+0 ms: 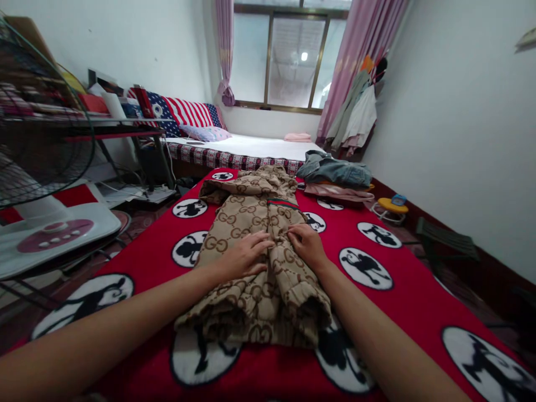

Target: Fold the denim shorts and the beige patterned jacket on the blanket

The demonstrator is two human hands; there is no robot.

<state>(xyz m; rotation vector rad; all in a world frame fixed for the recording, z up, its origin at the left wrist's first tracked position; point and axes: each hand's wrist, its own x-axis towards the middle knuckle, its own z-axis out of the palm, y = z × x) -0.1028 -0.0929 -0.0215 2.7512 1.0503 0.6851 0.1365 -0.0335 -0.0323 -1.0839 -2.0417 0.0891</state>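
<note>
Bedroom, red monkey-print blanket point(402, 301) spread out. The left hand point(245, 254) lies open and flat on the tan monogram jacket point(247, 209) at mid-blanket, seemingly pinning it smooth. The right hand point(307, 243) curls its fingers on a centre fold. Folded clothes point(337, 176) are stacked beyond.

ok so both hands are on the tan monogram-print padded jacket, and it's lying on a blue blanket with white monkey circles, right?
Not quite: the blanket is red, not blue. The head view shows the left hand and right hand on the tan monogram-print padded jacket, which lies on the red blanket with white monkey circles.
</note>
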